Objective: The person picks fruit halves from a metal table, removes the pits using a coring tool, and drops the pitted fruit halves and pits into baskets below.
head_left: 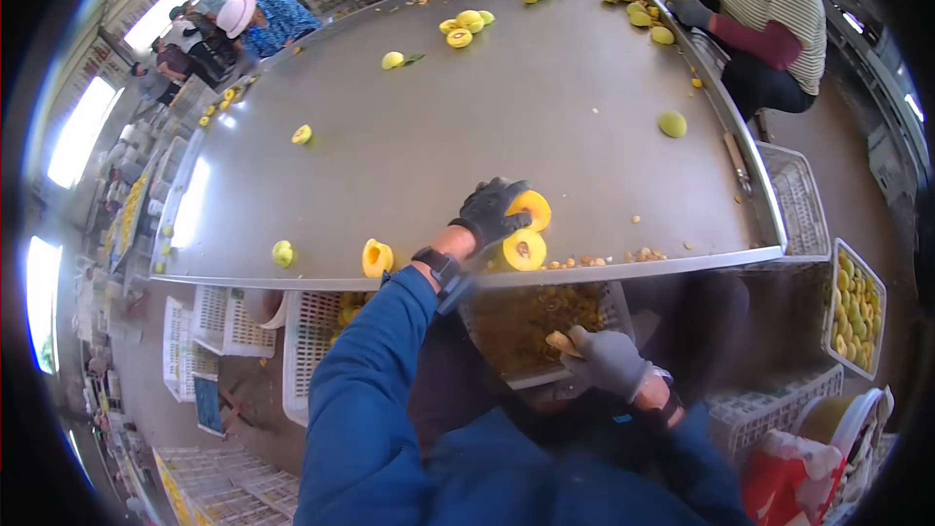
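My left hand point(495, 211), in a dark glove, reaches over the near edge of the metal table point(438, 136). Its fingers are closed on a yellow fruit half point(531, 208). Just below lies another cut half point(524, 249), its brown centre facing up. Below the table edge, my right hand point(609, 360), in a grey glove, grips a small tan object point(562, 343) that I cannot make out clearly. It is above a crate point(621, 310) of brownish scraps. Left of my left hand, a cut half point(377, 257) rests at the edge.
Crumbs point(645, 255) lie along the near edge. A wooden-handled tool point(737, 161) rests at the right side. A co-worker point(779, 24) handles fruit at the far right. A crate of fruit point(855, 312) stands at right, a white crate point(297, 351) at lower left.
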A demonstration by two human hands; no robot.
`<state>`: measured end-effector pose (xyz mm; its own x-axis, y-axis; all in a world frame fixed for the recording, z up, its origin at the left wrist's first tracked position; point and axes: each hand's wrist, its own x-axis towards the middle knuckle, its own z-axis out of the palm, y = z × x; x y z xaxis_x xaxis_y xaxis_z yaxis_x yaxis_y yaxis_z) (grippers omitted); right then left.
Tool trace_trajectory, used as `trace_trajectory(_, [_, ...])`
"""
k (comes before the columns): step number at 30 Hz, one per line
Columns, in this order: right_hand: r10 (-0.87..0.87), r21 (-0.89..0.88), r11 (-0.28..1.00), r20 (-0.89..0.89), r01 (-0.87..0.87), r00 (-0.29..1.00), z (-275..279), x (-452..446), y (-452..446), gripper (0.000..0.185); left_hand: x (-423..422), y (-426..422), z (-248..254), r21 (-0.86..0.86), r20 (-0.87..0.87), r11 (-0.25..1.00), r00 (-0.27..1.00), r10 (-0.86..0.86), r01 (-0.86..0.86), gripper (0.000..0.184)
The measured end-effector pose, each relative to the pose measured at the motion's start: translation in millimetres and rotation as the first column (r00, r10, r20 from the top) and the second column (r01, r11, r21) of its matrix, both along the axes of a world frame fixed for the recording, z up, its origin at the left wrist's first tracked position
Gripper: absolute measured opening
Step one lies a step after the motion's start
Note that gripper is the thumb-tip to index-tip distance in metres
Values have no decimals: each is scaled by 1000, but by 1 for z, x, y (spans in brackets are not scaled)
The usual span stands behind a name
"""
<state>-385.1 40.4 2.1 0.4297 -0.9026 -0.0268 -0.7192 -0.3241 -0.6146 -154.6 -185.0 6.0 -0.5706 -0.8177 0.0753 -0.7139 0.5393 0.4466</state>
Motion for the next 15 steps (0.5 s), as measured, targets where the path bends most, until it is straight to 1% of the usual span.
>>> trace_trajectory(1, [-19,-17,1000,-6,19,1000,-3,-2,1,24,-3,0,8,91,65,996,998,7,-13,50])
trace_trajectory(2, [-37,-37,999,-8,37,999,3,-1,1,23,-4,-2,6,136,-5,990,1000,23,-22,48])
trace_trajectory(3, [-92,15,996,62,91,994,12,-5,-1,21,-5,-4,3,184,-70,982,997,41,-28,45])
trace_trajectory(4, [-187,66,982,154,179,970,20,-6,-6,22,-4,-8,2,229,-131,973,989,63,-32,43])
trace_trajectory(5, [-285,120,957,244,263,927,26,-6,-11,24,-3,-6,2,212,-257,975,958,129,-74,36])
trace_trajectory(6, [-385,185,922,327,341,863,31,-6,-16,26,1,-7,1,138,-337,988,935,110,-66,36])
trace_trajectory(7, [-451,175,892,400,417,798,37,-2,-22,31,4,-7,-1,70,-415,996,907,78,-53,35])
trace_trajectory(8, [-516,167,849,464,500,720,44,3,-28,35,-1,9,18,94,-503,994,859,92,-51,33])
trace_trajectory(9, [-528,130,820,549,557,648,46,9,-34,36,-5,24,36,86,-506,996,859,77,-39,33])
trace_trajectory(10, [-517,95,791,633,605,577,47,16,-40,36,-13,45,52,93,-579,996,814,49,7,35])
trace_trajectory(12, [-553,339,786,760,518,341,59,31,-51,37,-23,83,64,108,-581,991,814,-6,84,34])
trace_trajectory(13, [-574,453,782,792,429,210,63,38,-51,37,-30,102,68,260,-732,962,667,142,81,36])
trace_trajectory(14, [-641,586,762,745,278,186,68,40,-45,37,-39,123,71,406,-817,909,487,311,101,38])
trace_trajectory(15, [-701,693,712,690,115,180,75,39,-39,37,-45,137,69,528,-833,836,280,476,147,41])
